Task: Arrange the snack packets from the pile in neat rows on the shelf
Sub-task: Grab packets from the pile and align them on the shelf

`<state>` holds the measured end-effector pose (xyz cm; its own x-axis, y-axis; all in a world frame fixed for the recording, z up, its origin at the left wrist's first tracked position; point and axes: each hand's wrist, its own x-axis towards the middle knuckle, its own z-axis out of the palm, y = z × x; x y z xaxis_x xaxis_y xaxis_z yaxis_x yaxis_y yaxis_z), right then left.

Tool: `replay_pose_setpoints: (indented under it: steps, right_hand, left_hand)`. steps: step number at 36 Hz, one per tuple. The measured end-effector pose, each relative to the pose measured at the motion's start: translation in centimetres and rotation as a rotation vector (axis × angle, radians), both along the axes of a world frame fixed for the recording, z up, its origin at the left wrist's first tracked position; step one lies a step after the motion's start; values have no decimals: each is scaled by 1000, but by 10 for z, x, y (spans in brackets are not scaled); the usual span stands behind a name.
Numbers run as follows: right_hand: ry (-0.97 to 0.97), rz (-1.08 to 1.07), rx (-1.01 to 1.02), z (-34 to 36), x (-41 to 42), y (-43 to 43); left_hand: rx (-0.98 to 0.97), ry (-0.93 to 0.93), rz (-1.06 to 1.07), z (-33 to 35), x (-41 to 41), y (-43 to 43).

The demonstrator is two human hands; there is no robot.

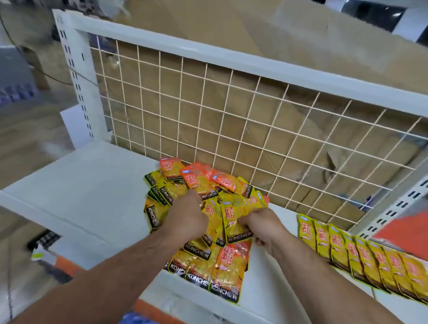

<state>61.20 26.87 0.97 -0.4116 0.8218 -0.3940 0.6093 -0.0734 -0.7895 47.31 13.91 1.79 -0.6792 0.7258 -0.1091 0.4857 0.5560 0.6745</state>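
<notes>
While both hands were in the pile [201, 186] of snack packets, heaped mid-shelf [81, 191] against the wire back [235, 118], the right hand [264, 227] pinched 1 yellow packet [232, 218] near its lower edge. The left hand [186, 220] had its fingers curled down into the heap, so I could not tell its grip. The packets looked to me like light, slick, floppy foil, best taken by a flat sealed edge.

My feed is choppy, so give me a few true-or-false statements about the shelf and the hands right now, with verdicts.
1. A row of packets lies on the shelf, right of the pile. True.
2. The right hand holds nothing. False: it pinches a yellow packet.
3. The left hand is at the pile too. True.
4. The shelf's back is a solid board. False: it is a wire grid with cardboard behind.
</notes>
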Motion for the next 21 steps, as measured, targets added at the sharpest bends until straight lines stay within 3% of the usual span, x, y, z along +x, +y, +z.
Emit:
replay_pose_setpoints:
  steps: [7, 21]
  right_hand:
    - [31, -70, 38, 2, 37, 1]
    - [107, -178, 62, -4, 162, 43]
  left_hand:
    - [72, -179, -34, -5, 28, 21]
    - [17, -211, -91, 2, 137, 82]
